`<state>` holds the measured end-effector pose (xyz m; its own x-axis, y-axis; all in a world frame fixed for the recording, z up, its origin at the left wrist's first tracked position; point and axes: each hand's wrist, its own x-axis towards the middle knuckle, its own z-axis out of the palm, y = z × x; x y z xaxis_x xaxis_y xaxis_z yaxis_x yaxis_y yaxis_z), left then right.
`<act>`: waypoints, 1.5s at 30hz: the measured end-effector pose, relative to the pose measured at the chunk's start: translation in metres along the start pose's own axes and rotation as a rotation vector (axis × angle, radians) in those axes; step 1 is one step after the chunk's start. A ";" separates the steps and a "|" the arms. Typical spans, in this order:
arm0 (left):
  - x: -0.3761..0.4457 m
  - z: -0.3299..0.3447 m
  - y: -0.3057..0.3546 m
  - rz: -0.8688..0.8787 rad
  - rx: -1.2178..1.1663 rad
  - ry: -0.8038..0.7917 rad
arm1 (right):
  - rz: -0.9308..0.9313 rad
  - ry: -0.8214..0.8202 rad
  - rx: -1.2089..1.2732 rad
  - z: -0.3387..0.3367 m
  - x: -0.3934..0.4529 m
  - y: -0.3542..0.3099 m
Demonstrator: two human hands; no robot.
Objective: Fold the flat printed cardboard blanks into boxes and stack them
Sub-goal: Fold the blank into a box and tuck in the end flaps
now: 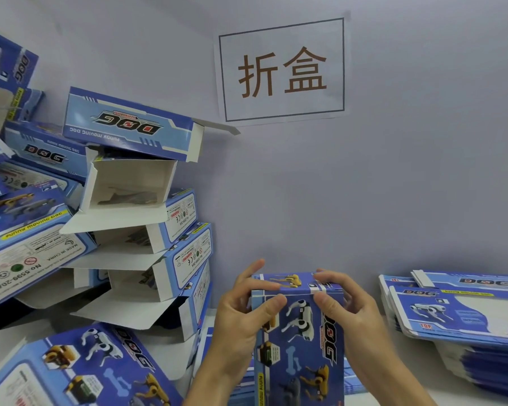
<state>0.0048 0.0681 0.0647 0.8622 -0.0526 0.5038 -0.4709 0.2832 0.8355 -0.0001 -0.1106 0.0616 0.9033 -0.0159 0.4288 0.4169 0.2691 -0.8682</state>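
Observation:
I hold a blue printed box [299, 344] upright in front of me, low in the middle of the head view. My left hand [244, 312] grips its left side with the thumb across the top edge. My right hand [346, 303] grips the right side, thumb pressing down the folded top flap. A stack of flat printed blanks [464, 315] lies at the right. Folded boxes [147, 224] with open ends are piled at the left against the wall.
More folded boxes [27, 238] lean at the far left, and one [88, 367] lies at the lower left. Flat blanks [241, 385] lie under the held box. A paper sign [282, 68] hangs on the grey wall behind.

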 end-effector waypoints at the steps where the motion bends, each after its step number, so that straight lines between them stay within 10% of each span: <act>1: 0.000 0.000 -0.001 -0.001 -0.012 0.010 | -0.001 0.000 0.005 0.000 0.000 0.000; 32: 0.015 0.025 0.026 -0.011 0.232 0.269 | 0.010 -0.100 -0.184 -0.002 -0.003 0.014; 45: 0.007 0.036 0.007 -0.290 0.126 -0.076 | 0.057 0.511 0.498 -0.048 0.020 -0.004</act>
<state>0.0006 0.0352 0.0819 0.9497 -0.1866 0.2516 -0.2309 0.1257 0.9648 0.0213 -0.1581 0.0613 0.9077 -0.4052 0.1093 0.3816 0.6885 -0.6167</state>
